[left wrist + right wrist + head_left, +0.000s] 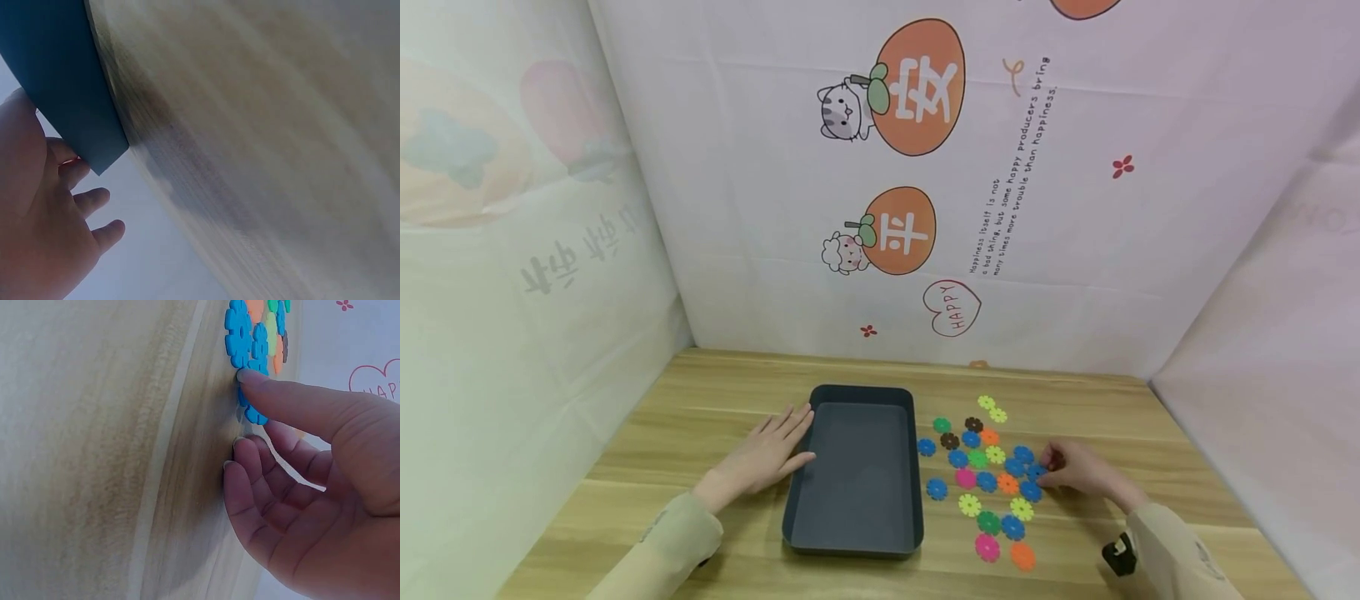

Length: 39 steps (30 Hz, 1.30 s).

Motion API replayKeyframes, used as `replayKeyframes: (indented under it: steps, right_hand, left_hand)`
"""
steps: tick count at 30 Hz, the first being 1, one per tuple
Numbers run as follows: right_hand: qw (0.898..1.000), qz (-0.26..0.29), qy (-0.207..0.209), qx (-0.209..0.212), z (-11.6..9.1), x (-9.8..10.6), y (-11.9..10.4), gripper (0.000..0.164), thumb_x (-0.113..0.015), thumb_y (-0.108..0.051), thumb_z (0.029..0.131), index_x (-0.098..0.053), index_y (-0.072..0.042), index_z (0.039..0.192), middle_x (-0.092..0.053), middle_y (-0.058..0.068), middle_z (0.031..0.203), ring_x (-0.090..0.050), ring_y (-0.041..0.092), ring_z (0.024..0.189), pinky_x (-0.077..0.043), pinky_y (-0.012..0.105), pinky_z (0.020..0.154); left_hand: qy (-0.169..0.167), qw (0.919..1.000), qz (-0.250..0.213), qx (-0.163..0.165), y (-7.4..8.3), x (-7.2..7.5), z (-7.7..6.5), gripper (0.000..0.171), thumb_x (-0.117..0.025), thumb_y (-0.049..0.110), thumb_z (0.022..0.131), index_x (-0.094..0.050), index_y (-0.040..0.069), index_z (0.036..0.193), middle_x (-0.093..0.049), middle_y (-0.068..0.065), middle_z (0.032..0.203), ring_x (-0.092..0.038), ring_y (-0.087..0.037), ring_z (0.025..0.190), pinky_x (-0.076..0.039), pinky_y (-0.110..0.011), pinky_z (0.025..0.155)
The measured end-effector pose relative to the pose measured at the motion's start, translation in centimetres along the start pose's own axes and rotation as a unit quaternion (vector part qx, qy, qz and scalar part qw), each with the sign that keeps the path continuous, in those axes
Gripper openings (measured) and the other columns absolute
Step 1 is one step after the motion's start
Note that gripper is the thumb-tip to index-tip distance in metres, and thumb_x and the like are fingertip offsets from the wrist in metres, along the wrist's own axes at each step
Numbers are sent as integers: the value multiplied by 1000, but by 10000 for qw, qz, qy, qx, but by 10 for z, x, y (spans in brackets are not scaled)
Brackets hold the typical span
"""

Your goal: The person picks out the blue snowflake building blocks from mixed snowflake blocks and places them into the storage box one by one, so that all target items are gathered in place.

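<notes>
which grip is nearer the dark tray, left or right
Left. The left grip touches the left rim of the dark tray; the right grip is well off to its right, at a blue disc.

Small screened-off tabletop booth (587, 333), wood-grain table (715, 417), white sheets (760, 167) on three sides, cartoon fruit prints (919, 87)

Back sheet (760, 208): 安 on one orange fruit (917, 137); 平 on the fruit below (898, 258); HAPPY in a heart (952, 308) near the bottom edge; alongside, "Happiness itself is not a bad thing, but some happy producers bring many times more trouble than happiness." Left sheet (512, 358): grey characters (550, 265), indistinct.
</notes>
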State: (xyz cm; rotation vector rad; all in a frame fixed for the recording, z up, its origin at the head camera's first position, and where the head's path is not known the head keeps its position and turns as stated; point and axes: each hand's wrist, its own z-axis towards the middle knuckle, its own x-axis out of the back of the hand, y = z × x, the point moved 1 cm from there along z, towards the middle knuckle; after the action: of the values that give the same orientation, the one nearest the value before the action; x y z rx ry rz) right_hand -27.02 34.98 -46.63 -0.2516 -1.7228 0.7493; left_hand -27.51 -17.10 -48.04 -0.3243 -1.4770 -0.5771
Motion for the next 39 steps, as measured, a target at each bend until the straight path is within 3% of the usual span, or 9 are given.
replayKeyframes:
  steps: [6,12,21,30,39]
  right_hand:
    - [9999,71,-72,51,0,1,1,28,-78,-15,83,-56,0,91,-57,4,84,-47,6,71,-41,20,60]
    - [9996,101,-70,271,-1,3,-1,18,-72,-10,87,-59,1,92,-62,6,88,-50,4,73,-45,20,61]
    - [9994,274,-34,212,-2,7,-10,13,-67,-9,90,-61,0,97,-65,8,94,-57,9,82,-51,21,67]
    - [9964,833,-63,115,3,9,-37,17,-64,-10,95,-58,4,102,-62,13,96,-63,16,81,-59,31,68]
    - [9934,1021,-196,475,13,-3,-71,15,-66,-11,94,-61,2,99,-65,14,96,-67,20,84,-61,35,70]
  left_hand:
    - [10,10000,-17,0,-1,0,0,71,-42,50,104,-27,5,157,-23,-13,165,-24,-40,152,-26,-61,119]
    - [41,10000,48,55,-2,-2,0,72,-42,52,103,-28,6,157,-24,-12,165,-25,-39,152,-26,-61,119]
    - [174,9998,122,49,0,-2,-1,71,-47,49,102,-32,5,156,-28,-13,164,-28,-40,150,-27,-62,119]
    - [215,9997,130,61,0,-1,-1,71,-45,51,102,-31,5,156,-28,-12,164,-28,-40,150,-27,-62,118]
    - [234,9996,143,55,1,-2,-1,71,-46,50,102,-32,5,155,-28,-13,164,-28,-40,150,-27,-62,119]
